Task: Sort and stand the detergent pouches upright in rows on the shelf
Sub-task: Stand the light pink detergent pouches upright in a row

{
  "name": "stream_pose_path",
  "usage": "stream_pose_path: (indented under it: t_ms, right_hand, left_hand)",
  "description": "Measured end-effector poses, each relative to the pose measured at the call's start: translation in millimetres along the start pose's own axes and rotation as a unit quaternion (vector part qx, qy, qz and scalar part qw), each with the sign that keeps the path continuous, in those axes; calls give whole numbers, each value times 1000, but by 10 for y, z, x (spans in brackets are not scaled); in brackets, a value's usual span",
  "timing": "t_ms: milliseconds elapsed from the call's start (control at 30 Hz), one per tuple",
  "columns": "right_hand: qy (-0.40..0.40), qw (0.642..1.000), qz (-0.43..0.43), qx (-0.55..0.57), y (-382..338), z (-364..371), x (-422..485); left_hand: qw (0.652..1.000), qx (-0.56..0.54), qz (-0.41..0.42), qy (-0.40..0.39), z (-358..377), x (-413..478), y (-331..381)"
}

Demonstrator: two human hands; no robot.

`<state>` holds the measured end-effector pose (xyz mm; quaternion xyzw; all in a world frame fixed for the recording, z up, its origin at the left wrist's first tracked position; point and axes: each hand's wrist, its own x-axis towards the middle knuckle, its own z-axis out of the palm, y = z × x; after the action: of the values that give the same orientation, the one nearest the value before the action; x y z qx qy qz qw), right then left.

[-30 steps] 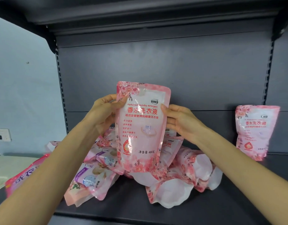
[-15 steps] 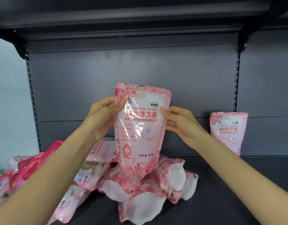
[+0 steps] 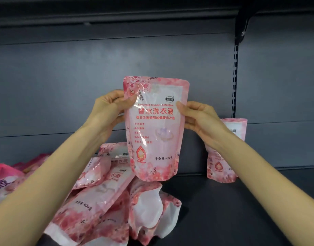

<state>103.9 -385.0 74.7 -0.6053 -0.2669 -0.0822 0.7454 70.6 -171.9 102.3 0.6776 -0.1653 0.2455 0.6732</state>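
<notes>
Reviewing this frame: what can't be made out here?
Head view only.
The standing pouch: the right forearm covers most of its label.
The pile of pouches: crossed by the left forearm and cut by the bottom edge; count unclear.
The darker pink pouches: cut by the left edge, blurred; print unreadable.
The held pouch: small print too fine; it hides fingers of the left hand and right hand.

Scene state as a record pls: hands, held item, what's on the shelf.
held pouch: upright, label toward camera, in front of back panel
left hand: grip on held pouch's upper left edge, thumb in front
right hand: grip on held pouch's right edge, thumb in front
standing pouch: upright at shelf rear, right side, partly hidden
pile: unsorted pouches lying flat, left of centre
shelf: dark deck, bears pile and standing pouch
</notes>
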Motion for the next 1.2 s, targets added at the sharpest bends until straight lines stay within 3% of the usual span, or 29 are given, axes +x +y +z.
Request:
stream_pose_path:
  t_ms: [600, 1033, 1200]
  right_hand:
    - [68, 990, 76, -98, 996, -823, 207]
    - [71, 986, 62, -139, 1036, -765, 221]
    - [64, 972, 57, -218, 1019, -712, 151]
  left_hand:
    - [985, 72, -155, -15, 564, 310, -1205]
    - [986, 25, -151, -63, 390, 288, -1319]
    - [981, 104, -145, -71, 308, 238, -1331]
